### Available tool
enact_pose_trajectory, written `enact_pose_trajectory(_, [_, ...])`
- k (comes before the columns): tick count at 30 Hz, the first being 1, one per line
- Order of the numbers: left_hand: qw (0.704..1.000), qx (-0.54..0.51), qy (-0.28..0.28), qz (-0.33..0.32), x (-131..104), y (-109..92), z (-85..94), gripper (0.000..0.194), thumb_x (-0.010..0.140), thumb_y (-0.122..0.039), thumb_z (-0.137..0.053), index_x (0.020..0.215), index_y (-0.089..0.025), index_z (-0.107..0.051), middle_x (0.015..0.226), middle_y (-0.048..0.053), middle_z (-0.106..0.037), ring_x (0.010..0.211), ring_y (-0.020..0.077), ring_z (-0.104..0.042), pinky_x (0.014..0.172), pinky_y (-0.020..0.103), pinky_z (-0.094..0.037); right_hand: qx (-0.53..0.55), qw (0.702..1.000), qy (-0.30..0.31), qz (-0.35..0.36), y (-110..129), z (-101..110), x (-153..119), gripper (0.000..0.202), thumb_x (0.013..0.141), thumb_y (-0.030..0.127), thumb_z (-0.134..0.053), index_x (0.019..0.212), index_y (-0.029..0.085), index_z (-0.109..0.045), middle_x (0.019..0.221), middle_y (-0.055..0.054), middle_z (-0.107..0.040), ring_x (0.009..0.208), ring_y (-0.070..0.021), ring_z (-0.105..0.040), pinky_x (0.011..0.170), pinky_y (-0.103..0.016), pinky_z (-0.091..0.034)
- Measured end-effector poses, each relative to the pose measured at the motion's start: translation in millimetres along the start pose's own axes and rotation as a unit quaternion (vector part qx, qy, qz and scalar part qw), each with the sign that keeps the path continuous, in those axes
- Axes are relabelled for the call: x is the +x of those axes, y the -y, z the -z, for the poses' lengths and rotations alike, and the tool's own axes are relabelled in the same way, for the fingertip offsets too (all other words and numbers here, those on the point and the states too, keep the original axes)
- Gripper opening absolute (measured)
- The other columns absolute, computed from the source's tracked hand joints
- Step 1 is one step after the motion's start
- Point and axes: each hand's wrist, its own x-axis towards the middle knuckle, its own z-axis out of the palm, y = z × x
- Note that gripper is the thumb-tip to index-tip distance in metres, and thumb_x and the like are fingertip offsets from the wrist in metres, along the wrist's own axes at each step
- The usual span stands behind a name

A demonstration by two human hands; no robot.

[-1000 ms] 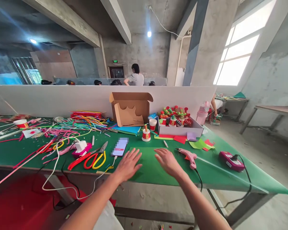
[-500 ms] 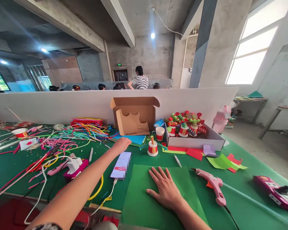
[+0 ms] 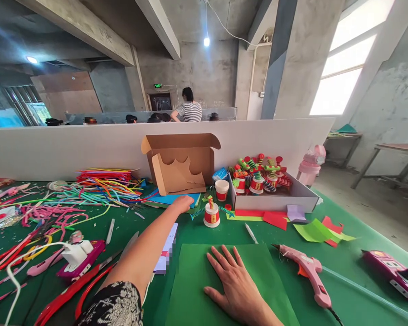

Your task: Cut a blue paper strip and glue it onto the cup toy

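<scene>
My right hand lies flat with fingers spread on a sheet of green paper at the front of the table. Stretched forward, my left hand is at the blue paper in front of the brown box. Its fingers point away and down, so I cannot make out whether they grip a sheet. Just right of that hand stands a small paper-cup figure with spiral paper arms. A phone lies partly under my left forearm.
A pink glue gun lies right of the green paper, a white pen behind it. Behind are a cardboard box, a paper cup and a white tray of figures. Red-handled scissors and pipe cleaners lie left.
My left hand has reached farther forward to the blue paper, its patterned sleeve now in view. My right hand stays flat on the green paper. The view has shifted slightly right.
</scene>
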Motion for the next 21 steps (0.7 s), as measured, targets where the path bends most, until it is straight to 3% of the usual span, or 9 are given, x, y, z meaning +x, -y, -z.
enact_pose_trajectory(6, [0.999,0.019,0.038,0.033,6,7,6.3,0.031,0.093,-0.035,-0.058,0.119,-0.018,-0.06,0.123,0.009,-0.061,0.105,0.0225,-0.062,0.089,0.043,-0.054,0.015,1.0,0.01,-0.007,2,4,0,0.07,0.091,0.056,-0.047,0.152,0.024,-0.035,0.159,-0.005,-0.025,0.148,-0.0356,-0.017,0.12,-0.061,-0.006])
enact_pose_trajectory(21, [0.996,0.024,0.031,0.076,7,17,9.7,0.032,0.093,-0.037,-0.059,0.118,-0.016,-0.06,0.119,0.008,-0.062,0.101,0.0226,-0.063,0.086,0.042,-0.055,0.028,0.999,0.023,-0.012,3,4,-1,0.077,0.088,0.064,-0.05,0.152,0.023,-0.034,0.159,-0.006,-0.023,0.149,-0.0356,-0.014,0.12,-0.059,-0.002])
